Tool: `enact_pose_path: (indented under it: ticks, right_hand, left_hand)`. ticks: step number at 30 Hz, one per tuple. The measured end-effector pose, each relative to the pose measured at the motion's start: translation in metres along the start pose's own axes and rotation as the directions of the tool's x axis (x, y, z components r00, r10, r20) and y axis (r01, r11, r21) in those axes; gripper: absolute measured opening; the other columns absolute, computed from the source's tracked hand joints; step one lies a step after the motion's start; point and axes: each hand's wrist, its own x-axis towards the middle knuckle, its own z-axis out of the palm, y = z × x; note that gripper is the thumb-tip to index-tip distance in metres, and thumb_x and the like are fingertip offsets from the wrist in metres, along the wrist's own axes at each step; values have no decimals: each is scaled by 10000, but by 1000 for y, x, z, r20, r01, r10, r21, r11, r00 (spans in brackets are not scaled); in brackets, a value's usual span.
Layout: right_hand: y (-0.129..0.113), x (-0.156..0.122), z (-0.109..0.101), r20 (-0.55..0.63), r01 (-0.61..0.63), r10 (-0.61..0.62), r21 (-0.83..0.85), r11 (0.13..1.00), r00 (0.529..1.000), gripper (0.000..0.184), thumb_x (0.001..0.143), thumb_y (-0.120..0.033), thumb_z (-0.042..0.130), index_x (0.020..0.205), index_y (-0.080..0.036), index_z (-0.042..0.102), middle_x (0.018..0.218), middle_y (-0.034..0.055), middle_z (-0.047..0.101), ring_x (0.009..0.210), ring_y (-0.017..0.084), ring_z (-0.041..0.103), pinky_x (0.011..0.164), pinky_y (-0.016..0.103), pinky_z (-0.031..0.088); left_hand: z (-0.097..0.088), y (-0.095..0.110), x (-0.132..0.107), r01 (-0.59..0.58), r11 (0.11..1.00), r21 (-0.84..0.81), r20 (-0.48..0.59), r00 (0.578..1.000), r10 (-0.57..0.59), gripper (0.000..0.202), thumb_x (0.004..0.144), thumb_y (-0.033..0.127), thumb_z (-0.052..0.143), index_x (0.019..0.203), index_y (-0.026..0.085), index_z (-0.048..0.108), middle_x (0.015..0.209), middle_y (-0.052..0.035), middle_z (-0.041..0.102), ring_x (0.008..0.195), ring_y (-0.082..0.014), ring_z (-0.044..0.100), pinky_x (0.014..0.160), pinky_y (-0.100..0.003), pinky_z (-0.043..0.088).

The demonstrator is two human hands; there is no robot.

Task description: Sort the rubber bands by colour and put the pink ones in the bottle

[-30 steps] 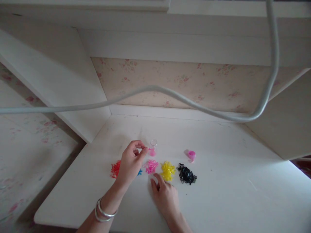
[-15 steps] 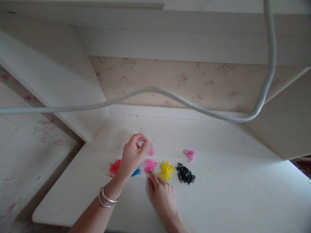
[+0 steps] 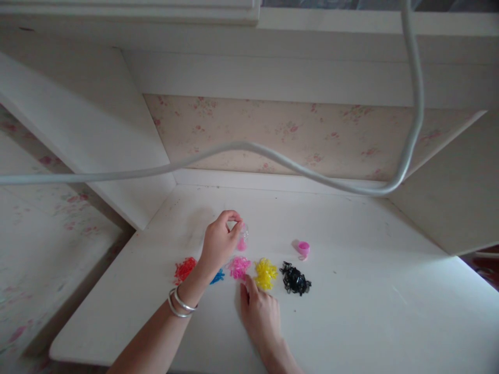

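Observation:
A small clear container [image 3: 242, 243] with pink in its bottom stands on the white table. My left hand [image 3: 220, 241], with two silver bangles [image 3: 181, 303] on its wrist, pinches thumb and finger together at the container's mouth; what lies between the fingertips is too small to make out. Below it, a pile of small pink rubber bands [image 3: 238, 267] meets the index fingertip of my right hand [image 3: 260, 309]. That hand is closed, its other fingers curled under, and whether it grips a band is hidden. A yellow pile [image 3: 265, 274] of bands lies just above its knuckles.
Red bands [image 3: 185, 270] and partly covered blue bands [image 3: 217, 277] lie by my left forearm. To the right are black bands [image 3: 295, 279] and a pink cap [image 3: 303, 250]. A white cable [image 3: 241, 146] crosses the view above the table [image 3: 370, 311], under a shelf.
My left hand has shifted slightly right and up, its fingertips closer over the clear container. My right index finger has drawn slightly right along the lower edge of the pink pile.

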Motion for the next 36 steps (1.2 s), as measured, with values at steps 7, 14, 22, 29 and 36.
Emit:
enact_pose_path:
  ticks: [7,14,22,29,36]
  right_hand:
    - [1,-2,1,3,-12,12,32,999,1000,264,898,-258,439,1135,-245,554,663,-1,692,534,176,645,439,223,362]
    - [1,-1,-1,33,-31,29,54,998,999,223,901,-274,441,1071,-243,581,671,-4,695,553,179,651,454,224,371]
    - [1,-2,-1,16,-51,49,76,996,999,202,903,-266,430,994,-241,609,703,6,704,577,169,654,473,218,369]
    - [0,-1,-2,17,-46,44,77,996,999,214,918,-238,404,874,-227,613,659,-3,686,533,150,636,458,205,339]
    - [5,-3,-2,-2,-32,33,198,980,999,266,942,-284,356,928,-220,614,675,7,687,541,152,641,483,211,380]
  left_hand:
    - [3,-4,2,-7,1000,18,8,1000,7,148,810,227,559,958,225,558,921,40,685,468,-63,478,583,-203,422]
    - [6,-9,-1,7,1000,10,35,999,-7,153,811,223,548,963,225,556,934,30,690,467,-67,485,578,-207,420]
    - [3,-11,-2,32,999,-21,44,999,-31,153,816,236,529,965,221,557,952,12,687,451,-63,479,542,-200,415]
    - [-10,-17,-32,84,996,3,58,995,-84,145,874,302,469,947,202,544,814,18,642,444,-64,444,499,-198,379]
    - [-10,-41,-95,5,990,142,152,988,-27,150,896,288,430,904,208,557,891,-39,598,773,-161,599,692,-275,476]
